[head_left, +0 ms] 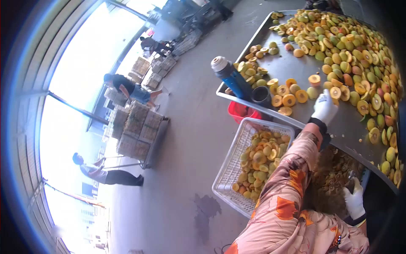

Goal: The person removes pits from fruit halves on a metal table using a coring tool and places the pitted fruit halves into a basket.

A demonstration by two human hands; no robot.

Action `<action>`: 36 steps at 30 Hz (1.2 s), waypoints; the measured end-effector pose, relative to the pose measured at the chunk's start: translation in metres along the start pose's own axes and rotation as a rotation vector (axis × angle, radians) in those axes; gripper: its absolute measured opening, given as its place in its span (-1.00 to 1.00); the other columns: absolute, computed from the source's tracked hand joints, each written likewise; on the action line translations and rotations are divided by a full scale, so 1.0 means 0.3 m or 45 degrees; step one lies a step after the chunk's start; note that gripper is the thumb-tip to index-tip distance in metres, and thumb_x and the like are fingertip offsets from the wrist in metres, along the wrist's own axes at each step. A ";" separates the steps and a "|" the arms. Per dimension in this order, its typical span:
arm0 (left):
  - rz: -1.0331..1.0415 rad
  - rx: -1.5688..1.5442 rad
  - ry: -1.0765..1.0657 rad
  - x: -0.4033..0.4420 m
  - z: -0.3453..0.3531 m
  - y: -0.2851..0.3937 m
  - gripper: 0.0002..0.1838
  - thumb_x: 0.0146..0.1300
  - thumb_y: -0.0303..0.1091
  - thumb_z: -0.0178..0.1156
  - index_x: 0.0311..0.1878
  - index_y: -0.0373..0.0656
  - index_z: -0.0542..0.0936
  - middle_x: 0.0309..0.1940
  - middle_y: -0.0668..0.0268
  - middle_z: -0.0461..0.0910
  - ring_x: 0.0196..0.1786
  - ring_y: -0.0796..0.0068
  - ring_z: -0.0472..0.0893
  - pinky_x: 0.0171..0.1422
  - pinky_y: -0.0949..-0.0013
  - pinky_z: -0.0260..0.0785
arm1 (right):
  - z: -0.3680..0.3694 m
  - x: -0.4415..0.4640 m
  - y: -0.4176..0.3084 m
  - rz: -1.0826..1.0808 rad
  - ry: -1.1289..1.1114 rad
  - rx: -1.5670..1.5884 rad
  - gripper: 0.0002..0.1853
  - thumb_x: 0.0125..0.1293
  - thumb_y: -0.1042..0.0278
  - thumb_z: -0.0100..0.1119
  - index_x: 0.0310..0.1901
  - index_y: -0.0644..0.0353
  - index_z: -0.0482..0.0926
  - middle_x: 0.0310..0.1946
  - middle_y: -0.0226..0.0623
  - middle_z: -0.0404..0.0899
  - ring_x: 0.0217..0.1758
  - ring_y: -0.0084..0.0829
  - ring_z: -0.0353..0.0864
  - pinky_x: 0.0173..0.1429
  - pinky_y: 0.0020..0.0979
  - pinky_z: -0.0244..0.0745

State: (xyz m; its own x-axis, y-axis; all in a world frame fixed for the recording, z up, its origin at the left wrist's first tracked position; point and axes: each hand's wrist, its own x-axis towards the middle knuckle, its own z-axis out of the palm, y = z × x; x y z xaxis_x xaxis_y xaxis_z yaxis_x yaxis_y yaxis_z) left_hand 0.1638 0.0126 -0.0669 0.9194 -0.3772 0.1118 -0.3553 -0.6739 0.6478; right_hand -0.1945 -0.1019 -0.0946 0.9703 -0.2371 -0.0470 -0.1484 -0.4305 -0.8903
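My left hand (325, 109), in a white glove, reaches over the metal table (292, 63), its fingers closed at a cut orange fruit half (335, 92). More halves and whole yellow-green fruits (338, 55) lie around it, some cut side up. Lower right, my right hand (354, 201), also gloved, is closed on a small metal tool (350, 175), partly blurred. It is over a container of brownish scraps (332, 178) below the table edge. My left sleeve hides part of that container and of the white basket (224, 180) holding fruit pieces.
A blue flask (237, 82) and a dark cup (261, 95) stand at the table's near-left corner, above a red bucket (241, 111). Across the floor, one person (101, 171) holds the handle of a cart with stacked crates (137, 129); another person (131, 89) is beside it.
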 end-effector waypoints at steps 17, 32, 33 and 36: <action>0.122 -1.212 -0.131 -0.811 -0.057 0.198 -0.61 0.31 -0.38 0.22 0.14 -0.32 0.42 -0.11 0.03 0.60 0.00 0.29 0.58 0.09 0.21 0.46 | -0.033 0.081 -0.184 -0.251 0.161 0.265 -0.66 0.40 0.65 0.17 0.18 0.31 0.50 -0.03 -0.37 0.63 0.01 -0.51 0.60 0.19 -0.43 0.51; 0.299 -1.344 -0.445 -1.016 -0.146 0.447 -0.57 0.54 -0.09 0.20 0.15 -0.32 0.60 -0.23 0.34 0.64 -0.36 0.68 0.53 -0.28 0.56 0.40 | -0.128 -0.278 -0.492 -0.484 0.723 -0.067 -0.68 0.11 0.54 0.44 -0.12 0.16 0.55 -0.37 -0.27 0.56 -0.38 -0.35 0.52 -0.16 -0.34 0.52; 0.270 -1.376 -0.459 -1.025 -0.154 0.470 -0.59 0.54 -0.11 0.19 0.15 -0.31 0.61 -0.24 0.34 0.63 -0.38 0.69 0.52 -0.30 0.57 0.38 | -0.133 -0.277 -0.477 -0.527 0.705 -0.035 -0.68 0.11 0.54 0.44 -0.12 0.16 0.54 -0.37 -0.28 0.55 -0.38 -0.39 0.49 -0.16 -0.34 0.50; 0.038 -1.541 -0.469 -1.017 -0.150 0.466 -0.57 0.49 -0.03 0.24 0.05 -0.28 0.63 -0.30 0.38 0.61 -0.25 0.57 0.60 -0.16 0.47 0.50 | -0.155 -0.307 -0.467 -0.438 0.627 0.001 -0.69 0.16 0.48 0.40 -0.05 0.18 0.56 -0.29 -0.21 0.62 -0.23 -0.24 0.62 -0.06 -0.30 0.53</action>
State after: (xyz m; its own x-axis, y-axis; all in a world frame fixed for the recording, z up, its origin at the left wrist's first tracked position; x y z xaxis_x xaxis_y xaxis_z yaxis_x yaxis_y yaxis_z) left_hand -0.1586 0.0622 0.0235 0.7432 -0.6674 0.0484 0.1857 0.2752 0.9433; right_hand -0.2719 -0.0603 0.0556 0.7602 -0.4599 0.4589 0.1586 -0.5536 -0.8175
